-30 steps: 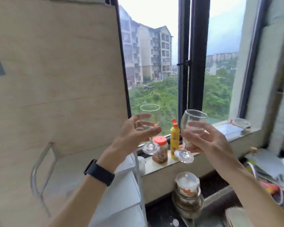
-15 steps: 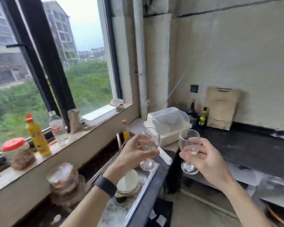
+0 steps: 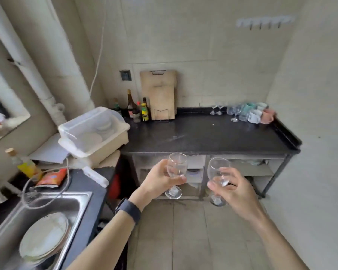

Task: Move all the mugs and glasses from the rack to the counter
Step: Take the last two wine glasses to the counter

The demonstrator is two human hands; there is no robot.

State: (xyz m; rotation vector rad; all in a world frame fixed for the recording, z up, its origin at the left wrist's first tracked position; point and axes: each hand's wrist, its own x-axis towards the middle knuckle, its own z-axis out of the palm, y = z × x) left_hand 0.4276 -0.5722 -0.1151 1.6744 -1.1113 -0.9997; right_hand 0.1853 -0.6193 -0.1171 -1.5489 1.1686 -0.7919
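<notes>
My left hand (image 3: 158, 180) grips a clear wine glass (image 3: 176, 168) by the bowl, upright, over the floor in front of the black counter (image 3: 203, 135). My right hand (image 3: 234, 190) holds a second wine glass (image 3: 218, 172) the same way, a little to the right. At the counter's far right corner stand several glasses (image 3: 235, 112) and mugs, among them a white mug (image 3: 254, 116) and a pink mug (image 3: 267, 116). The rack is out of view.
A white lidded dish box (image 3: 94, 131) sits left of the counter. Bottles (image 3: 137, 110) and wooden cutting boards (image 3: 160, 94) stand at the back wall. A steel sink (image 3: 39, 227) with plates is at lower left. Tiled floor lies ahead.
The view has swung right from the window to the black counter. Both hands still carry their wine glasses, now lower and in front of the counter.
</notes>
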